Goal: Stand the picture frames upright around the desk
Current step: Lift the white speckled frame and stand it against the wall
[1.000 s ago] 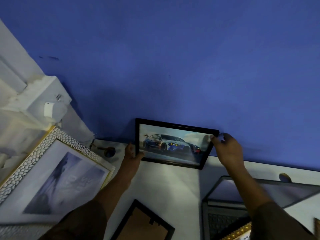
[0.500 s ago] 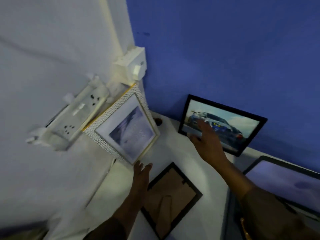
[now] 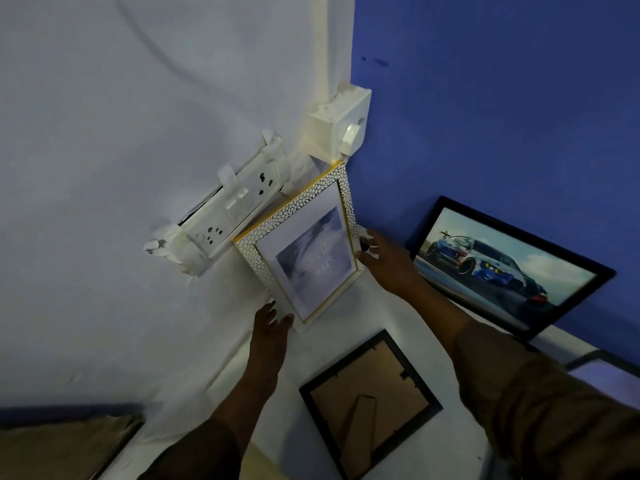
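A white pebble-patterned frame with a gold edge (image 3: 308, 251) leans upright in the corner against the white wall. My left hand (image 3: 272, 327) is open, fingertips at the frame's lower left corner. My right hand (image 3: 384, 261) is open too, fingers spread beside the frame's right edge, seemingly just touching it. A black frame with a racing-car picture (image 3: 502, 268) stands leaning on the blue wall, apart from both hands. Another black frame (image 3: 367, 400) lies face down on the white desk (image 3: 426, 337), its brown back and stand showing.
A white socket strip (image 3: 225, 216) and a switch box (image 3: 343, 126) stick out of the wall right behind the white frame. Part of a dark frame (image 3: 602, 362) shows at the right edge. A brown surface (image 3: 65, 445) lies at the lower left.
My hands let go of the car frame, which stays leaning on the blue wall. The view swung left, and both hands moved over to the white patterned frame in the corner.
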Action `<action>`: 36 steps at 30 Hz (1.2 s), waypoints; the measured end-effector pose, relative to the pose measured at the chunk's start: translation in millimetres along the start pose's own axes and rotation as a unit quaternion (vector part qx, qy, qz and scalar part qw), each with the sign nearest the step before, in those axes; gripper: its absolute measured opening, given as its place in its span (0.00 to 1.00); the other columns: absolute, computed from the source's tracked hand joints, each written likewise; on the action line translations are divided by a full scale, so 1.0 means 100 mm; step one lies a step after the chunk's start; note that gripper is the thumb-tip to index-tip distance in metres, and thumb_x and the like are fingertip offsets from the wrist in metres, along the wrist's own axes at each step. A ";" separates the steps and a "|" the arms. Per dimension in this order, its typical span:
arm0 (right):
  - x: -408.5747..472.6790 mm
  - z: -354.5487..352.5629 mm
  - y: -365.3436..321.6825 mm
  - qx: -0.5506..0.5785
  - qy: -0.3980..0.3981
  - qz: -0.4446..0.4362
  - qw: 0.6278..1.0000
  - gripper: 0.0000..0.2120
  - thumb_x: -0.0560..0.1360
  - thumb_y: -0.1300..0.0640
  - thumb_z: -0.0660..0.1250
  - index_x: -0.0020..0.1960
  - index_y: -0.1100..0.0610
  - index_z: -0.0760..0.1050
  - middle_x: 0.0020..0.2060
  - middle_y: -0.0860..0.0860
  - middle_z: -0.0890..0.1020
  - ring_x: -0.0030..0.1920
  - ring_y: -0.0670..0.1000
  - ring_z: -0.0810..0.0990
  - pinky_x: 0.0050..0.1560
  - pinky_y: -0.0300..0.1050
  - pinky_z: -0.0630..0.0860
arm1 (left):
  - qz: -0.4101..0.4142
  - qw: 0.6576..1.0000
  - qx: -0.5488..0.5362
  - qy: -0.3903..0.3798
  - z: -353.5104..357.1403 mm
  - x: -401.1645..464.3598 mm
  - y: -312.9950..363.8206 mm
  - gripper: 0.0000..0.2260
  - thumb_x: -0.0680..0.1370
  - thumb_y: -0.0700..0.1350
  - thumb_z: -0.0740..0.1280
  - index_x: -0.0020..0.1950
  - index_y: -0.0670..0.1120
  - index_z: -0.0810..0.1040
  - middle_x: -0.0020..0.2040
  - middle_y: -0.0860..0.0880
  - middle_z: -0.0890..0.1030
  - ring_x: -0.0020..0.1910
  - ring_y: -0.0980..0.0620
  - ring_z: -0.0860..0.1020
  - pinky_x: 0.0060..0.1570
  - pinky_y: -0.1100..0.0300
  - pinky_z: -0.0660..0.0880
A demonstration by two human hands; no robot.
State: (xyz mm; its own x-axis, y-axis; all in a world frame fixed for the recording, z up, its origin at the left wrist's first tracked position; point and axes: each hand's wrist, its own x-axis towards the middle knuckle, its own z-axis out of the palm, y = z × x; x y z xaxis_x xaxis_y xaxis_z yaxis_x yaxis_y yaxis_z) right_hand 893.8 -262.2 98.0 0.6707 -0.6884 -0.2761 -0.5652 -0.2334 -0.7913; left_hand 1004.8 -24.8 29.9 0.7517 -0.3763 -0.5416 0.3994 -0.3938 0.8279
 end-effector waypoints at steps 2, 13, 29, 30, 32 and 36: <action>0.18 0.01 -0.05 0.003 0.004 0.007 1.000 0.29 0.82 0.55 0.65 0.80 0.57 0.60 0.75 0.56 0.70 0.73 0.56 0.72 0.63 0.38 0.65 | 0.026 0.999 0.028 -0.015 -0.01 0.09 0.05 0.23 0.80 0.38 0.69 0.74 0.44 0.70 0.68 0.46 0.77 0.68 0.45 0.75 0.59 0.57 0.70; 0.50 0.08 -0.14 0.005 -0.038 -0.005 0.999 0.30 0.79 0.56 0.70 0.76 0.57 0.62 0.72 0.55 0.73 0.70 0.56 0.73 0.68 0.47 0.69 | 0.197 0.952 0.219 -0.084 -0.28 0.14 0.26 0.12 0.82 0.47 0.67 0.66 0.53 0.79 0.56 0.61 0.84 0.55 0.67 0.81 0.53 0.74 0.75; -1.30 -1.05 0.07 0.272 0.229 -0.020 0.934 0.15 0.83 0.42 0.58 0.54 0.47 0.81 0.50 0.48 0.86 0.52 0.52 0.85 0.56 0.49 0.79 | 0.388 0.905 0.135 -0.115 -0.17 -0.87 1.04 0.11 0.84 0.45 0.64 0.42 0.47 0.78 0.35 0.47 0.79 0.34 0.57 0.73 0.36 0.58 0.71; -1.47 -1.22 0.08 0.244 0.263 -0.045 0.932 0.12 0.83 0.44 0.59 0.55 0.47 0.79 0.48 0.47 0.84 0.52 0.52 0.83 0.55 0.49 0.78 | 0.393 0.898 0.138 -0.142 -0.12 -1.02 1.07 0.10 0.84 0.45 0.64 0.43 0.46 0.79 0.35 0.46 0.79 0.35 0.57 0.74 0.37 0.59 0.72; -1.80 -1.52 0.09 0.182 0.305 -0.105 0.929 0.10 0.83 0.46 0.61 0.59 0.49 0.76 0.46 0.45 0.83 0.48 0.48 0.83 0.51 0.43 0.78 | 0.399 0.885 0.153 -0.184 -0.04 -1.24 1.11 0.07 0.83 0.45 0.65 0.48 0.47 0.82 0.39 0.50 0.83 0.38 0.59 0.78 0.40 0.65 0.75; -2.51 -1.86 0.13 0.003 0.270 -0.161 0.949 0.10 0.82 0.45 0.62 0.57 0.49 0.77 0.45 0.48 0.85 0.46 0.46 0.84 0.48 0.40 0.78 | 0.418 0.854 0.216 -0.223 0.19 -1.74 1.12 0.08 0.82 0.49 0.66 0.49 0.49 0.83 0.42 0.54 0.85 0.40 0.59 0.81 0.40 0.66 0.75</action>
State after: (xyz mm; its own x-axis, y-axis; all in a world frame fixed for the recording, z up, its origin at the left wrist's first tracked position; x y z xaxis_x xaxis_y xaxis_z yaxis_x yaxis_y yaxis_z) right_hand 628.4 -220.2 258.6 0.4636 -0.8342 0.2986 -0.3690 -0.4882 -0.7909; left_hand 908.4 -18.9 214.2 0.3671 -0.9209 0.1313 -0.4820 -0.0675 0.8736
